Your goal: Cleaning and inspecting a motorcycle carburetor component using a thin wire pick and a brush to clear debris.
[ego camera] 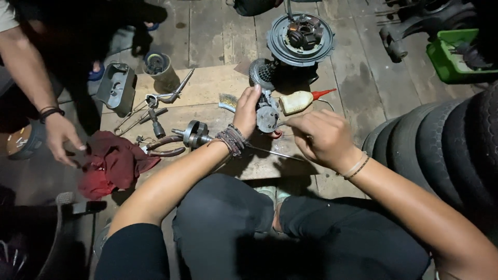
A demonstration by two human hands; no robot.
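Observation:
My left hand (248,110) grips a small grey metal engine part (267,115) with a round cap, holding it up over a wooden board (207,85). Just right of that part, my right hand (322,137) is closed around a thin tool whose tip points at the part; the tool itself is mostly hidden by my fingers. A thin metal rod (272,152) lies on the board beneath my hands. Both wrists wear bracelets.
A white squeeze bottle with a red nozzle (301,100), a round stator plate (300,37), a toothed sprocket (261,72), a crankshaft piece (193,134), pliers (163,147), a red rag (111,163) and a grey cover (116,87) lie around. Another person's hand (59,137) reaches in at left. Tyres (446,145) stack at right.

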